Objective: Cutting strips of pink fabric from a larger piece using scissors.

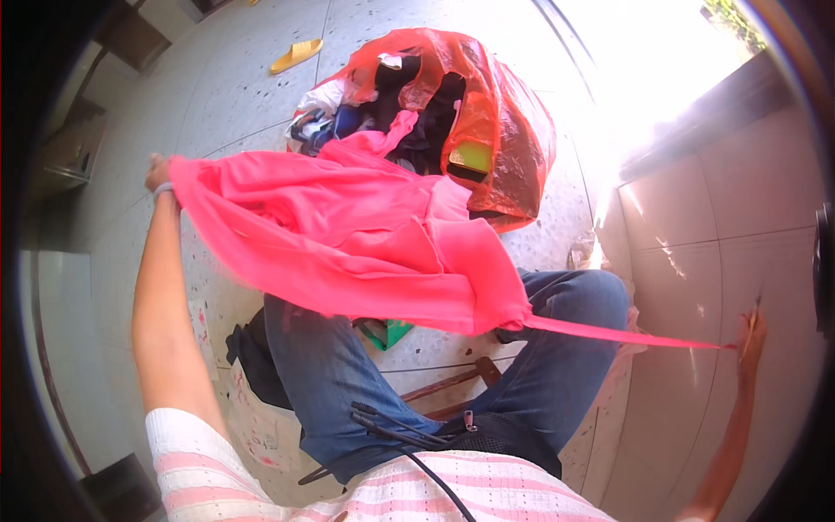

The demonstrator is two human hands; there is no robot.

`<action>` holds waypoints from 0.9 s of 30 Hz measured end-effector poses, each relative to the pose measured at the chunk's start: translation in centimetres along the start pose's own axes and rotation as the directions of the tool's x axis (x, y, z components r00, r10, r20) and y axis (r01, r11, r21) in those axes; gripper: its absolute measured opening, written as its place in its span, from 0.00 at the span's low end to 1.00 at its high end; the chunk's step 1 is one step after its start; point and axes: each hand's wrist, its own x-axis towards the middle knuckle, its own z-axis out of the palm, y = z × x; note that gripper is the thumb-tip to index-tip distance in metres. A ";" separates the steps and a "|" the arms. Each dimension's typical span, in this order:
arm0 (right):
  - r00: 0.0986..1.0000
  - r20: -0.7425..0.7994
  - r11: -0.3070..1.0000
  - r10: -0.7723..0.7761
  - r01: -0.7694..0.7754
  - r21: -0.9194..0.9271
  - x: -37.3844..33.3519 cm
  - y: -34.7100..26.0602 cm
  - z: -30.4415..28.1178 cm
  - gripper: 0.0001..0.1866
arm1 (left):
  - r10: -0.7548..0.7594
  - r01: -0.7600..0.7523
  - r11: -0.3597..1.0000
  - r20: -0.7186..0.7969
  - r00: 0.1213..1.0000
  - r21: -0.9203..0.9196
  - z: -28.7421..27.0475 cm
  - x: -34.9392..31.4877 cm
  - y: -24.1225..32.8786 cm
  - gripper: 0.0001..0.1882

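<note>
A bright pink garment (pixel 348 230), hooded or sleeved in shape, is stretched across above my knees. My left hand (pixel 159 172) is closed on its far left edge, with a pale band round the wrist. From the garment's lower right corner a narrow pink strip (pixel 617 331) runs taut out to the right. Its end is at my right hand (pixel 752 341), which is closed, arm held far out. A thin pointed tool (pixel 755 306) sticks up from the same hand; its kind is too small to tell.
Beyond the garment, a large red plastic bag (pixel 522 139) lies open, stuffed with dark and white clothes. A yellow slipper (pixel 297 56) rests on the tiled floor farther off. Tiled wall (pixel 670 252) stands close on the right. Dark cloth (pixel 259 361) lies beside my left leg.
</note>
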 end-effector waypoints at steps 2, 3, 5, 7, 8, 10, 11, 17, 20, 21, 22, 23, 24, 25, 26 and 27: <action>0.847 0.390 0.797 0.360 -0.497 0.343 3.7 -8.2 2.2 0.10 | 0.314 -0.317 0.945 0.049 0.948 0.076 0.8 -2.1 4.4 0.28; 0.841 0.391 0.798 0.374 -0.507 0.327 4.6 -10.0 1.4 0.10 | 0.358 -0.349 0.933 0.135 0.924 -0.083 3.7 -6.3 6.2 0.26; 0.773 0.590 0.770 0.233 -0.517 0.374 5.5 -12.5 0.7 0.10 | 0.371 -0.409 0.912 0.458 0.808 -0.018 5.8 -11.3 8.6 0.25; 0.741 0.634 0.749 0.222 -0.545 0.376 5.2 -13.4 -0.5 0.10 | 0.791 -0.956 0.256 0.538 0.291 0.140 8.4 -19.7 9.5 0.28; 0.707 0.678 0.731 0.201 -0.569 0.377 5.1 -13.6 -0.7 0.10 | 0.802 -0.978 0.199 0.583 0.129 -0.057 9.8 -24.5 8.7 0.30; 0.692 0.687 0.730 0.221 -0.585 0.355 4.2 -13.5 -1.1 0.10 | 0.560 -0.834 0.312 0.797 -0.226 -0.455 10.9 -34.5 6.2 0.34; 0.674 0.701 0.718 0.234 -0.606 0.342 3.6 -13.4 -1.0 0.10 | 0.341 -0.857 0.319 0.893 -0.294 -0.404 10.6 -39.4 4.0 0.37; 0.646 0.692 0.721 0.322 -0.641 0.263 2.5 -13.3 -2.6 0.13 | 0.147 -0.834 0.431 0.939 -0.312 -0.344 11.8 -50.1 -5.1 0.18; 0.762 0.609 0.850 0.221 -0.457 0.263 2.6 -13.9 0.1 0.16 | 0.139 -0.707 0.616 0.931 -0.337 -0.348 10.5 -48.4 -1.8 0.14; 0.800 0.579 0.880 0.154 -0.378 0.288 3.2 -15.6 1.8 0.17 | 0.114 -0.686 0.634 0.920 -0.374 -0.357 9.9 -47.4 -1.3 0.13; 0.832 0.547 0.904 0.089 -0.298 0.308 3.6 -18.2 3.5 0.17 | 0.088 -0.662 0.654 0.906 -0.414 -0.367 9.4 -46.7 -0.7 0.13; 0.866 0.497 0.698 0.048 -0.385 0.603 3.6 -21.7 5.7 0.15 | 0.124 -0.670 0.619 0.893 -0.432 -0.410 8.9 -46.3 0.3 0.15; 0.811 0.576 0.481 0.101 -0.547 0.685 3.9 -25.2 7.4 0.16 | 0.123 -0.678 0.610 0.894 -0.430 -0.410 8.3 -45.9 1.5 0.15; 0.861 0.476 0.741 -0.177 -0.201 0.641 4.3 -27.8 8.6 0.19 | 0.129 -0.697 0.609 0.914 -0.385 -0.380 7.7 -45.6 2.8 0.17; 0.788 0.560 0.823 -0.258 -0.124 0.554 5.1 -31.9 8.7 0.20 | 0.133 -0.716 0.608 0.933 -0.334 -0.343 6.8 -45.1 4.1 0.18; 0.767 0.564 0.793 -0.305 -0.123 0.597 5.0 -34.9 9.7 0.20 | 0.170 -0.762 0.559 0.945 -0.280 -0.327 5.7 -44.6 5.2 0.16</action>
